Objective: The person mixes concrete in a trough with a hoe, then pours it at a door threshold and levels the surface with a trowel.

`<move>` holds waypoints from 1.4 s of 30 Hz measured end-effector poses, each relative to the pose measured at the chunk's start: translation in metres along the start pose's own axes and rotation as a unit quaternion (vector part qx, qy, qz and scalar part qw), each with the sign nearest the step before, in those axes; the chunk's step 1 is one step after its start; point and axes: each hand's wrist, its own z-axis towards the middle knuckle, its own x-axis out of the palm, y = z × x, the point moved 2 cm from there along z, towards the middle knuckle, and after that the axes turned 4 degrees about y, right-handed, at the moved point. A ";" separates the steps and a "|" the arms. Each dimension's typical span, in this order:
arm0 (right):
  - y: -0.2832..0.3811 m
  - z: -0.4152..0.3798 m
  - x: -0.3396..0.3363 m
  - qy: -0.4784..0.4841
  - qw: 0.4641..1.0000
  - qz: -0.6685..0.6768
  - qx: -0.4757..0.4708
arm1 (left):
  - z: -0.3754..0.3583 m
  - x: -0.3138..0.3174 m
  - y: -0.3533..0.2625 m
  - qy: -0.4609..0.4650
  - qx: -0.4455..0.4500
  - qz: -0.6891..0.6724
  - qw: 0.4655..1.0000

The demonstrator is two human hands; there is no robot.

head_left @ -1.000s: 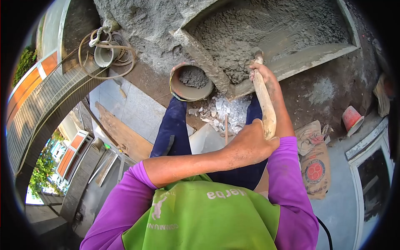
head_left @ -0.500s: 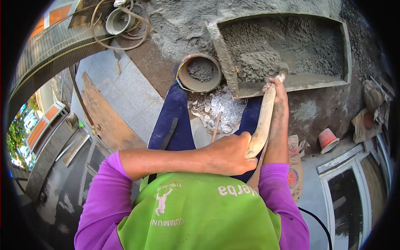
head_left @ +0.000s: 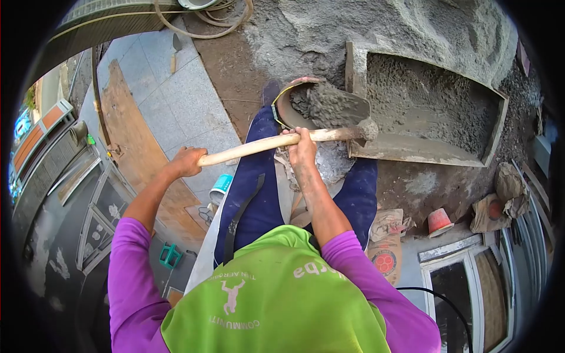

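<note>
My left hand [head_left: 187, 162] is closed around the end of a hoe's wooden handle [head_left: 247, 150]. Farther along the same handle, my right hand [head_left: 302, 147] grips near the middle. The hoe's head [head_left: 366, 130] is at the right, and its blade carries wet mortar [head_left: 335, 106] over the mouth of a bucket [head_left: 284, 109]. The bucket stands by my feet, with its inside partly hidden by the blade and mortar. To the right of it is a mixing trough [head_left: 412, 151] with wet mortar [head_left: 435, 100] inside.
A sand heap [head_left: 318, 29] lies behind the trough. At the left are a wooden board [head_left: 141, 135], a trowel [head_left: 175, 50] and a teal-labelled container [head_left: 221, 187]. A red bucket [head_left: 439, 222], paper sack [head_left: 385, 253] and window frame [head_left: 471, 282] are at the right.
The hoe has swung from the trough leftward to the bucket, bringing mortar on its blade. My left hand has moved out to the left, and the handle now lies nearly crosswise.
</note>
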 end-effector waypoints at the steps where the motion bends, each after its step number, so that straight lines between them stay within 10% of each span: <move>1: 0.002 -0.001 0.002 0.007 1.000 0.000 -0.007 | 0.005 -0.002 -0.001 0.000 0.003 0.003 1.000; 11: 0.259 -0.075 -0.040 -0.028 0.987 -0.032 -0.153 | 0.017 -0.053 -0.261 0.057 0.263 -0.117 0.956; 20: 0.612 0.179 -0.159 -0.079 0.973 -0.117 -0.184 | 0.237 -0.117 -0.586 -0.025 0.303 -0.200 0.932; 32: 0.350 0.210 -0.147 -0.006 0.985 -0.164 0.044 | 0.147 -0.051 -0.530 -0.018 0.021 -0.196 0.980; 42: 0.379 0.165 -0.177 0.085 0.978 -0.099 0.162 | 0.095 -0.067 -0.618 0.091 0.092 -0.299 0.945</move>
